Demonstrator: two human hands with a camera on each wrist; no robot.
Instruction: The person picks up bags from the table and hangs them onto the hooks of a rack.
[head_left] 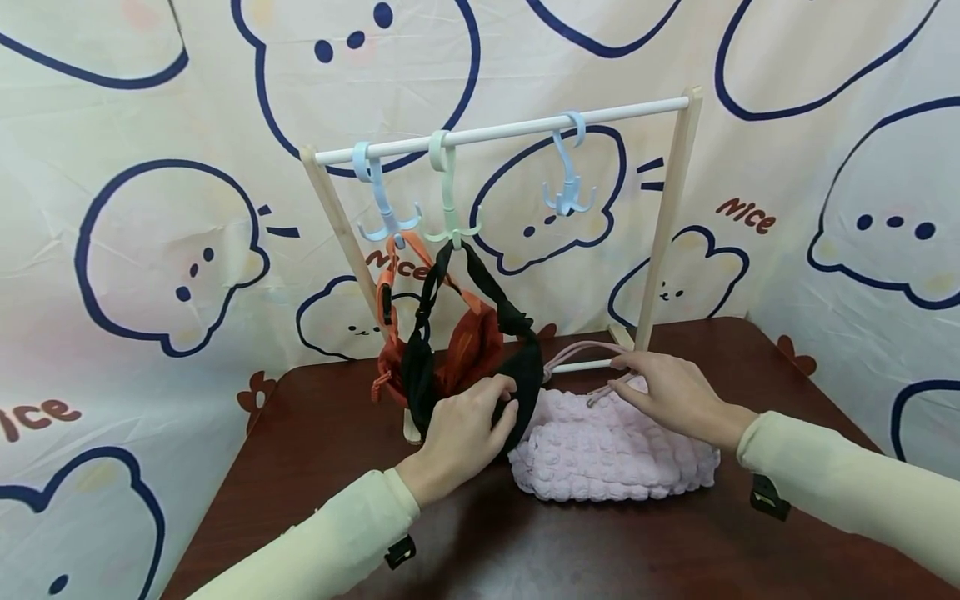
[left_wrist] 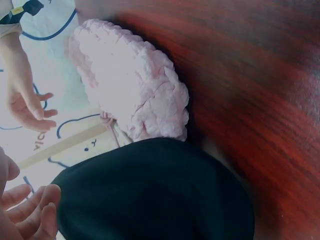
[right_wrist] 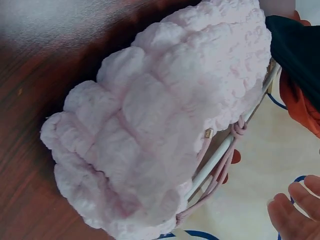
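A puffy pale pink handbag (head_left: pixel 611 454) lies on the table, its thin cord handle (right_wrist: pixel 220 172) rising behind it. Over the handle hovers my right hand (head_left: pixel 671 396), its fingers loosely bent and holding nothing. My left hand (head_left: pixel 463 433) is in front of a black cloth bag (head_left: pixel 528 375), fingers relaxed and slightly curled. In the left wrist view those fingers (left_wrist: pixel 30 210) overlap the edge of the black bag without gripping it. The black bag hangs by its strap from a pale green hook (head_left: pixel 450 204). Partly hidden behind it hangs an orange-red bag (head_left: pixel 480 333).
A rack with wooden posts (head_left: pixel 667 225) and a white top bar (head_left: pixel 510 129) stands on the dark red-brown table (head_left: pixel 322 467). It also carries a blue hook (head_left: pixel 382 200) on the left and another blue hook (head_left: pixel 568 179) on the right. Cartoon-print cloth (head_left: pixel 172 250) surrounds the table.
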